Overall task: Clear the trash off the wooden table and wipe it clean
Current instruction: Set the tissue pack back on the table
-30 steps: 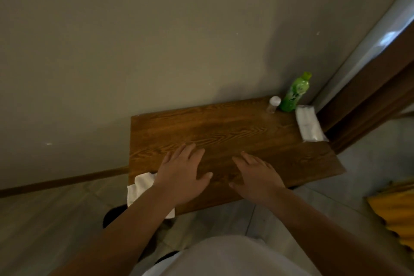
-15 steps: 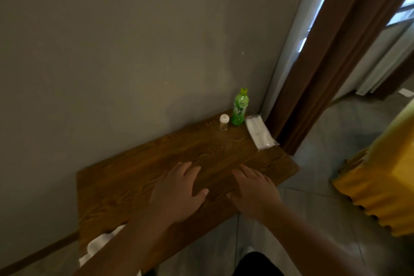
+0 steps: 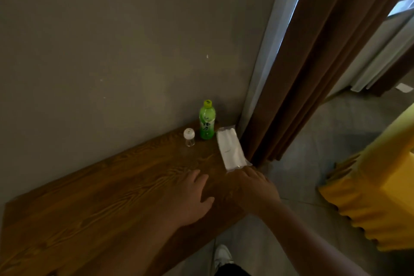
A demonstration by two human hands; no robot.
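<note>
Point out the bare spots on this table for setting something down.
Bare: the wooden table from the left hand to its left end. Crowded: the far right corner, with small jar, green bottle, white packet and right hand.

The person's right hand [image 3: 253, 188], which lay flat in the middle of the brown wooden table [image 3: 100, 197] a second ago, has slid toward the far right end, and its fingertips now touch the near end of the flat white plastic packet [image 3: 230, 152]. The left hand [image 3: 190, 199] has slid the same way and now lies flat with spread fingers, closer to the green plastic bottle [image 3: 207, 122] and the small clear jar with a white lid [image 3: 189, 137]. The white cloth at the table's left edge can no longer be seen.
</note>
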